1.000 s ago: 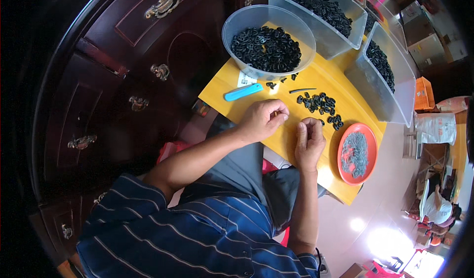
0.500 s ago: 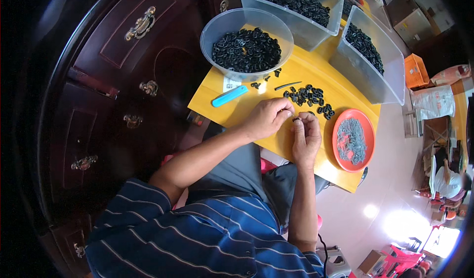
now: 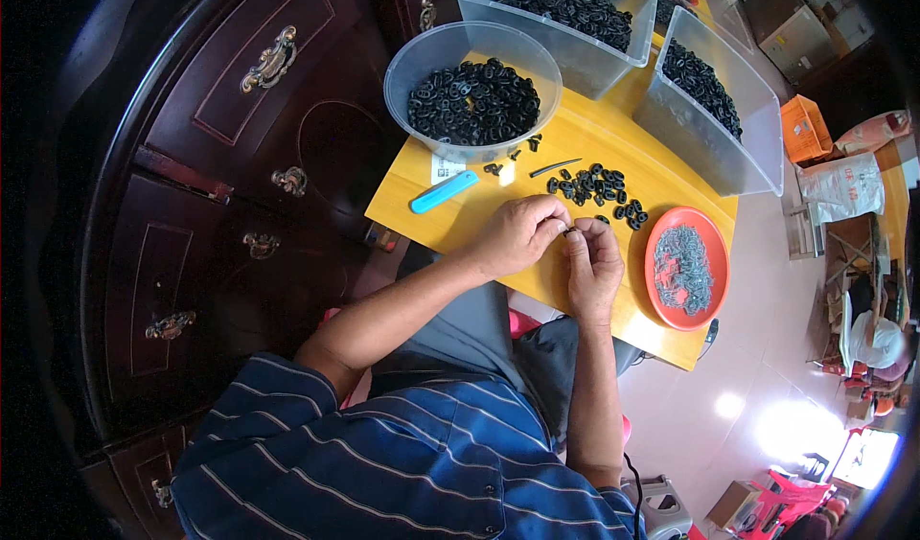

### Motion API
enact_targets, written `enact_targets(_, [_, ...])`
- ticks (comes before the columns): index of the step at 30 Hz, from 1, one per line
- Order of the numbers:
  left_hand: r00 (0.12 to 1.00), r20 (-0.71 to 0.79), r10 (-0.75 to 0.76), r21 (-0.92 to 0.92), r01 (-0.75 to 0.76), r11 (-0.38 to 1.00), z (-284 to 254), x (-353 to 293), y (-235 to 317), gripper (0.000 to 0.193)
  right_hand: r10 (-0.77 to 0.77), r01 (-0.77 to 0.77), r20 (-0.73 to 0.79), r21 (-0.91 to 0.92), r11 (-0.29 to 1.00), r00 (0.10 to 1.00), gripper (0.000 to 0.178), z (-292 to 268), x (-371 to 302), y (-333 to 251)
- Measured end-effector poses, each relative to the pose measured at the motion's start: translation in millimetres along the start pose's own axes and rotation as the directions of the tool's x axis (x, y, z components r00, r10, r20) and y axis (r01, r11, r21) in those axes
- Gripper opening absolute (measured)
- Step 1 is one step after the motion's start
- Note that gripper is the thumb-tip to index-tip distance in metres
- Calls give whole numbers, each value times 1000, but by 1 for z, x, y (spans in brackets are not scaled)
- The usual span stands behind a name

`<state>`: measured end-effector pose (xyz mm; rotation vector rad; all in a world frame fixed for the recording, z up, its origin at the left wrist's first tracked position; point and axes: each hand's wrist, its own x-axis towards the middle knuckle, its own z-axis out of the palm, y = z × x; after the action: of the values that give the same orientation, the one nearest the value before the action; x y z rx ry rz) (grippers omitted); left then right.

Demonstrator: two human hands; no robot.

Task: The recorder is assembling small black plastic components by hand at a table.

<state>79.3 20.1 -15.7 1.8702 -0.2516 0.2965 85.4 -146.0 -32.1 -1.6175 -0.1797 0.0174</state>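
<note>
Currently both hands work mid-frame, above the near edge of the yellow table (image 3: 671,341). R hand (image 3: 596,262) narrow, thumb + fingertips pinching a small dark piece (image 3: 571,231); L hand (image 3: 522,236) closed in against it, fingertips bunched, can't tell if it grips too. Loose black pieces (image 3: 596,185) just above, right of ctr; red-orange dish (image 3: 723,262) of thin grey bits (image 3: 682,267) farther right. Risk, my judgement: piece v. small, so a slack or off-ctr pinch could let it slip, poss. over the edge to the floor; R forearm swinging right might knock the dish. Vs. 0.5 s ago: fingertips were slightly apart w/ piece showing at R thumb, now they meet; loose pieces + dish unchanged, view shifted slightly.
</note>
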Motion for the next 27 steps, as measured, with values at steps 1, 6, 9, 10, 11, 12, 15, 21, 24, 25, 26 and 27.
enact_targets(1, [1000, 3, 5, 8, -5, 1000, 0, 0, 0, 6, 0, 0, -9, 8, 1000, 1000, 7, 1, 0, 0])
enact_targets(6, [1000, -11, 6, 18, -5, 1000, 2, -1, 1, 7, -7, 8, -12, 40, 999, 1000, 8, 1, -1, -3])
enact_targets(9, [1000, -21, 5, 8, -5, 1000, 3, -1, -2, 8, 11, -12, 15, 53, 999, 1000, 10, -1, -1, -3])
enact_targets(10, [1000, -20, 8, 12, -8, 1000, 3, -1, -2, 8, 1, -1, 14, 43, 999, 1000, 10, 0, -1, -1])
enact_targets(11, [1000, -20, 11, 16, -11, 1000, 3, -1, -2, 8, -9, 9, 13, 32, 999, 1000, 11, 0, 0, 0])
enact_targets(12, [1000, -21, 12, 16, -12, 1000, 4, 0, -2, 8, -10, 10, 14, 32, 999, 1000, 11, -1, 0, 1])
enact_targets(15, [999, -29, 36, 46, -35, 998, 4, -2, 0, 8, 2, -3, 5, 79, 997, 1000, 11, 1, -2, -4])
enact_targets(21, [999, -15, 35, 53, -34, 998, 6, -3, -2, 9, -14, 11, 19, 117, 993, 1000, 10, -2, -2, -1])
enact_targets(24, [998, -38, 41, 57, -39, 998, 6, -3, -1, 8, -11, 9, 31, 72, 997, 999, 10, 0, -2, -2])
enact_targets(25, [998, -34, 49, 70, -46, 996, 5, -3, -1, 8, -20, 19, 27, 70, 997, 999, 10, 0, -2, -2])
enact_targets(26, [998, -30, 56, 82, -54, 995, 5, -3, -1, 8, -30, 28, 24, 68, 997, 999, 10, 0, -2, -1])
enact_targets(27, [998, -30, 57, 83, -54, 995, 6, -4, -1, 8, -30, 29, 23, 68, 997, 999, 10, -1, -3, 1])
